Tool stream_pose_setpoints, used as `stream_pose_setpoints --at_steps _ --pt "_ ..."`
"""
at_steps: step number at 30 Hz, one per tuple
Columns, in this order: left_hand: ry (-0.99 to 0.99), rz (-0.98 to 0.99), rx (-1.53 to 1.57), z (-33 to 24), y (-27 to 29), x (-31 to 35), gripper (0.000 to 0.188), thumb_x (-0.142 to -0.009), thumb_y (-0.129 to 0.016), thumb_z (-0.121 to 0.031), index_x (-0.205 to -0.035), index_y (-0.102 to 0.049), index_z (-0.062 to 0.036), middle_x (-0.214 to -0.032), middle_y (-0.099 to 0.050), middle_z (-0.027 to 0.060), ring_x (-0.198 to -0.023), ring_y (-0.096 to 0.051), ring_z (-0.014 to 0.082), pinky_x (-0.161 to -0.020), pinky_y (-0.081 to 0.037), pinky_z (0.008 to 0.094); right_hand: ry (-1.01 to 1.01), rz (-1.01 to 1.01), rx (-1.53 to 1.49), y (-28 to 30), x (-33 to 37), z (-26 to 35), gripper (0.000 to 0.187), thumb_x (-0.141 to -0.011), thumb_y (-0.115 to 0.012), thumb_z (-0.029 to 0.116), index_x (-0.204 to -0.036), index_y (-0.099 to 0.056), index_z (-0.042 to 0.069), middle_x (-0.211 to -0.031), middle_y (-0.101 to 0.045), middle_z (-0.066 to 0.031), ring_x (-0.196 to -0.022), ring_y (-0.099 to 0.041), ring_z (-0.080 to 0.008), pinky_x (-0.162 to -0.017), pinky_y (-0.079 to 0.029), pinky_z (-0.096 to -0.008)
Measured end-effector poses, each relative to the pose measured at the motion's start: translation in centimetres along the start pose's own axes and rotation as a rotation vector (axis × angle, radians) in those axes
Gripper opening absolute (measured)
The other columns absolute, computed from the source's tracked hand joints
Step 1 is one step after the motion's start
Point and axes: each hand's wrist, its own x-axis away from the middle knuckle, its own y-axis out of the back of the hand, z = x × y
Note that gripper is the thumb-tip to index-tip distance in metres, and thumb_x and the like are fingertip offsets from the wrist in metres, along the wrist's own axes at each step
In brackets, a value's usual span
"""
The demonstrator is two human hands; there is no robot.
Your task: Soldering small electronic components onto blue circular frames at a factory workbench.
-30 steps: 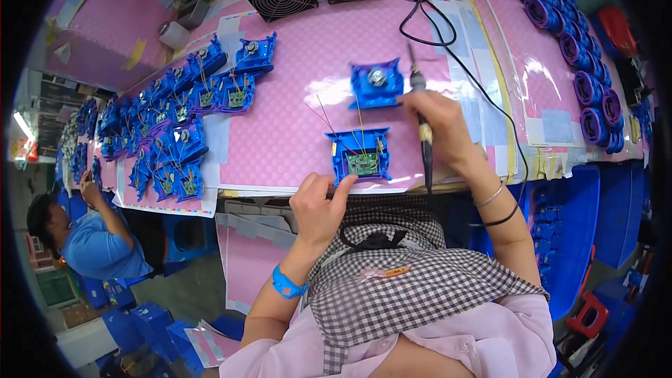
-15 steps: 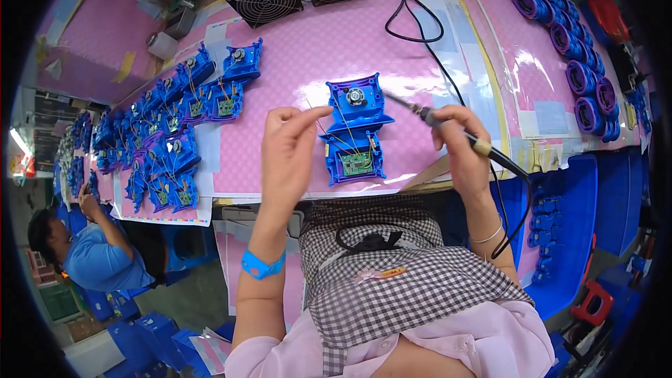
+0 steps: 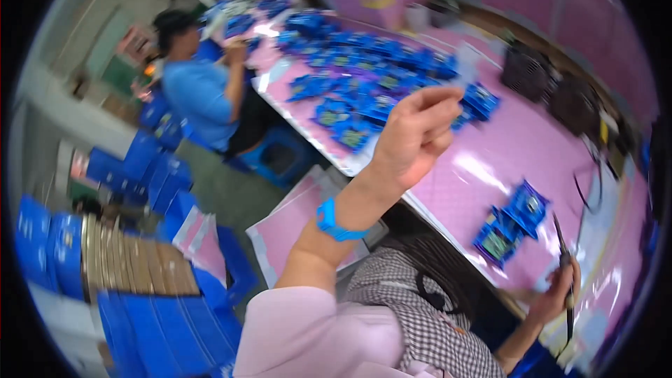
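My left hand (image 3: 414, 141) is lifted over the table's near edge, its thumb and fingers pressed together. Blur hides anything thin between them. A soldering iron (image 3: 565, 257) is gripped in my right hand (image 3: 558, 292), tip pointing up and its cord hanging below. Just left of the iron's tip, apart from it, lies an opened blue plastic housing (image 3: 526, 211) with a round speaker in one half and a green circuit board (image 3: 495, 245) in the other. Beyond my left hand, many similar blue housings (image 3: 353, 52) with boards lie in rows.
Two dark fans (image 3: 526, 70) stand along the table's back. A co-worker in a blue shirt (image 3: 199, 98) sits at the far left beside a blue stool (image 3: 278, 157). Blue crates (image 3: 157, 325) and stacked cardboard (image 3: 136, 255) stand at lower left. The pink tabletop (image 3: 458, 192) looks glossy.
The view has swung left, so the housing now appears at right. My left hand has moved away from the housing toward the rows; my right hand still holds the soldering iron.
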Motion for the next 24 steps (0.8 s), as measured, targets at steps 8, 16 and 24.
stream_pose_setpoints --at_steps 8,16,24 --pt "-0.821 0.278 -0.273 -10.9 -7.6 0.2 0.014 -0.089 -0.062 -0.004 -0.076 -0.057 -0.0036 -0.064 -0.05 -0.0014 -0.052 -0.042 0.0057 -0.05 -0.034 0.0217 0.043 0.049 0.053 -0.9 -0.9 1.3 0.03 -0.096 -0.052 0.016 -0.115 -0.06 -0.006 -0.086 -0.057 -0.0029 -0.069 -0.045 -0.0063 -0.061 -0.035 -0.0207" --pt "-0.276 0.281 -1.205 8.9 -0.7 -0.3 0.013 -0.083 -0.064 -0.004 -0.094 -0.071 -0.0026 -0.077 -0.061 0.0051 -0.075 -0.058 0.0138 -0.062 -0.045 0.0256 0.169 0.049 0.229 -3.9 0.2 3.0 0.024 -0.083 -0.058 -0.001 -0.105 -0.065 -0.007 -0.098 -0.067 -0.0135 -0.086 -0.063 -0.0179 -0.074 -0.051 -0.0284" --pt "-0.23 0.213 -1.326 12.5 -2.9 0.9 0.018 -0.077 -0.066 0.0 -0.094 -0.069 -0.0028 -0.076 -0.065 0.0091 -0.059 -0.061 0.0181 -0.054 -0.048 0.0292 -0.037 0.097 0.155 -4.3 0.9 5.4 0.017 -0.083 -0.061 -0.001 -0.098 -0.066 -0.008 -0.08 -0.066 -0.0126 -0.063 -0.062 -0.0144 -0.058 -0.049 -0.0239"
